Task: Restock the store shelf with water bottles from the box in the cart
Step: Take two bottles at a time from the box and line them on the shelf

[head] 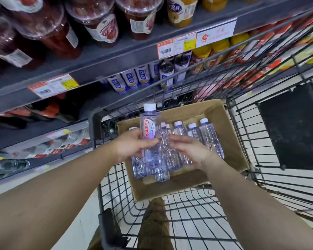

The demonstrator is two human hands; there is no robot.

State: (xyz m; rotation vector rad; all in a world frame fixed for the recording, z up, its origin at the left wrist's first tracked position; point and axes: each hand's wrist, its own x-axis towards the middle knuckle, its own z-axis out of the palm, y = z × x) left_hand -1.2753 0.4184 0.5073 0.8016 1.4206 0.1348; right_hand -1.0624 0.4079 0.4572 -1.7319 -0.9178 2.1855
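Note:
A clear water bottle [150, 130] with a white cap and a red-and-white label stands upright above the cardboard box [229, 134], and my left hand [132, 145] is shut around its lower half. My right hand [190, 148] hovers just to its right with fingers spread, over the other water bottles [208, 136] standing in the box; whether it touches one is unclear. The box sits in the wire cart [188, 210]. The low store shelf [43, 147] at the left holds several lying water bottles.
Grey shelves [116, 56] above carry dark red jars, blue-and-white bottles [132, 78] and orange drinks [215, 49], with price tags on the edges. The cart's black child-seat flap [291, 127] is at the right. A trouser leg and shoe [155, 224] show through the cart floor.

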